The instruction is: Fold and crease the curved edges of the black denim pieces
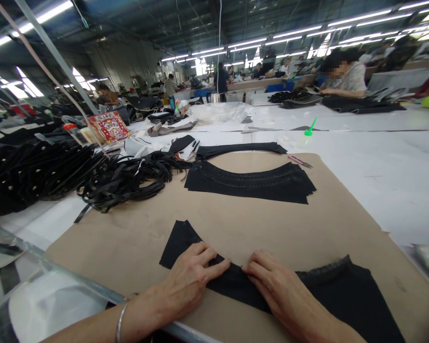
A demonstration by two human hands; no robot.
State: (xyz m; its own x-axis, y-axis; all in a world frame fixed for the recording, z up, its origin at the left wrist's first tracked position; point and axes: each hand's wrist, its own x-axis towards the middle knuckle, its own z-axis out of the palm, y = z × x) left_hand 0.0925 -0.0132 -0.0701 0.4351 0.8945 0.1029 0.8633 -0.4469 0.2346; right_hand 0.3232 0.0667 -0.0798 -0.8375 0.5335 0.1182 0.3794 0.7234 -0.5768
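A curved black fabric piece (353, 300) lies across the near part of a brown board (128, 252), its concave edge facing away from me. My left hand (191, 276), with a bracelet at the wrist, presses bent fingers and thumb onto that edge left of centre. Close by on the right, my right hand (277, 286) pinches the same edge with its fingertips, and a small gap separates the two hands. The fabric under my palms is hidden. Right of my right hand, a darker band runs along the edge. Farther back sits a stack of similar black pieces (246, 183).
Another curved black stack (241, 149) lies behind, beside pink-handled snips (299, 161). A heap of black strips (128, 183) and piled black parts (32, 171) occupy the left. A green object (310, 127) stands on the white table (372, 162). A co-worker (348, 78) sits opposite.
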